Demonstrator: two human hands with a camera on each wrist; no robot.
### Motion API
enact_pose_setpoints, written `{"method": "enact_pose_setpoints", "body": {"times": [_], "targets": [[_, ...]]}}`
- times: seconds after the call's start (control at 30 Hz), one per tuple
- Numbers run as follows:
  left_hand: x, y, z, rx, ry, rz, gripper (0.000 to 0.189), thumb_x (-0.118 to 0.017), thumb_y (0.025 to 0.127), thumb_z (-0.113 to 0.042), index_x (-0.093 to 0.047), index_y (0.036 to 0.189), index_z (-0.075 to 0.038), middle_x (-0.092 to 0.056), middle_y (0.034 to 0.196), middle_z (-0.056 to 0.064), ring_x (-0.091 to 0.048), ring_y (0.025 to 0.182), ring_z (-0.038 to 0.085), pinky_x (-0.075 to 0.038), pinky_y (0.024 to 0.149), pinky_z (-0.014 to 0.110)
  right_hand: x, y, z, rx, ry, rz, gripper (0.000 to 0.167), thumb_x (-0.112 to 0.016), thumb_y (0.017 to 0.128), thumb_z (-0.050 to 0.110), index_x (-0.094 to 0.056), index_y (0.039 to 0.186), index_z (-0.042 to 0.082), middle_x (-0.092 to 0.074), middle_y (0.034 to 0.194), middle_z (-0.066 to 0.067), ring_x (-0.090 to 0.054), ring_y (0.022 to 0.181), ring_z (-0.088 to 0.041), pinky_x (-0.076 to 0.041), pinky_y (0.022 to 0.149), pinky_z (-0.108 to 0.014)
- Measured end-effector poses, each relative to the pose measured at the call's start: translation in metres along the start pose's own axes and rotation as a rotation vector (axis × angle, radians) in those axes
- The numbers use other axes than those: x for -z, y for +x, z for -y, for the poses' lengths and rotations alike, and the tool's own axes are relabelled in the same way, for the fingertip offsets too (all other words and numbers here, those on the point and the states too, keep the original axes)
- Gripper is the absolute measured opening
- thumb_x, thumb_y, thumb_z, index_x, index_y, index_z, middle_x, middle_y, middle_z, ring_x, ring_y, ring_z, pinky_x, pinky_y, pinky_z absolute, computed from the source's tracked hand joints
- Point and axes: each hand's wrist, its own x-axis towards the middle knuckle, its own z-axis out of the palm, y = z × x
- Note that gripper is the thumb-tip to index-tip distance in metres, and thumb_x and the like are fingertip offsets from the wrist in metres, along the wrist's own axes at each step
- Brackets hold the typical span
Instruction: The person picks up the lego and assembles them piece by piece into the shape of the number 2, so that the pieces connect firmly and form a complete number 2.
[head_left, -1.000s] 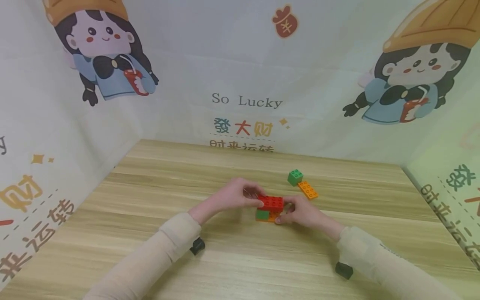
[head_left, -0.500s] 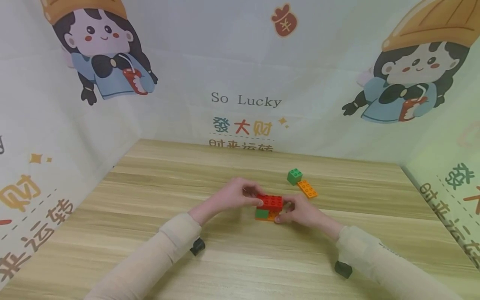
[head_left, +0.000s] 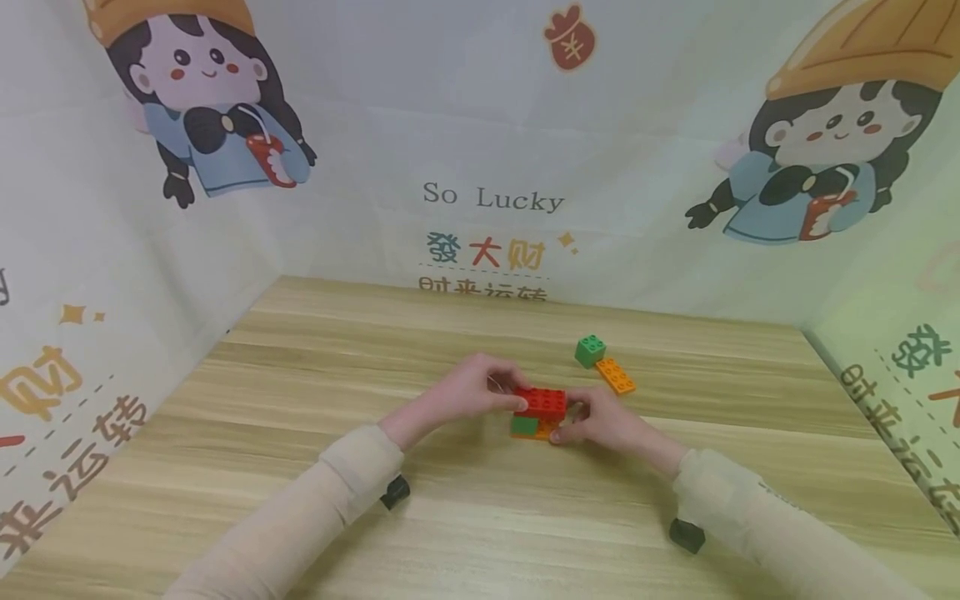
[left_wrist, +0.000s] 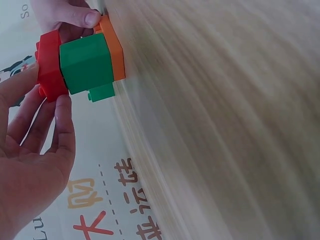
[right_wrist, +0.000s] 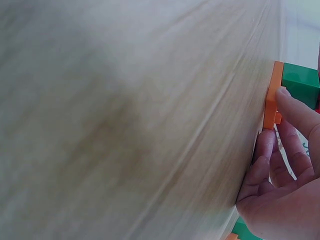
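My left hand [head_left: 480, 387] pinches the left end of a red toy building brick [head_left: 543, 403] between thumb and fingers. That brick lies across the top of a green brick [left_wrist: 86, 62], overhanging to the right. Beneath the green brick is a thin orange plate brick [right_wrist: 270, 100], flat on the table, with the green one at its left end. My right hand [head_left: 603, 421] grips the plate's right end, thumb on the near edge and fingers behind. Whether the red brick is fully pressed onto the green studs, I cannot tell.
Behind the right hand, a loose green brick [head_left: 590, 352] stands by a loose orange plate brick [head_left: 617, 375] on the wooden table [head_left: 337, 333]. A printed cloth [head_left: 360, 167] rises along the table's back and sides.
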Motion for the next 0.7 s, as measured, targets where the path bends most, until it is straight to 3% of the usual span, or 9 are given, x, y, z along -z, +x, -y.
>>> {"method": "enact_pose_setpoints", "body": {"times": [0.4, 0.7], "targets": [[0.0014, 0.0051, -0.0058, 0.049, -0.007, 0.032, 0.017, -0.077, 0.084, -0.010, -0.074, 0.100, -0.009, -0.076, 0.095, 0.006, -0.068, 0.082, 0.009, -0.057, 0.082, 0.024, 0.0018, 0.0000, 0.0024, -0.005, -0.016, 0.016, 0.039, -0.081, 0.081, 0.019, -0.069, 0.115, 0.007, -0.071, 0.105, -0.011, -0.051, 0.067, -0.012, -0.043, 0.060, -0.020], [-0.0003, 0.0022, -0.0026, 0.061, -0.001, 0.005, 0.017, -0.077, 0.084, -0.011, -0.075, 0.100, -0.011, -0.077, 0.095, 0.004, -0.067, 0.082, 0.008, -0.055, 0.080, 0.024, 0.0013, 0.0017, 0.0014, 0.000, -0.008, 0.019, 0.040, -0.081, 0.080, 0.018, -0.069, 0.116, 0.005, -0.071, 0.106, -0.013, -0.053, 0.067, -0.012, -0.045, 0.060, -0.021]]}}
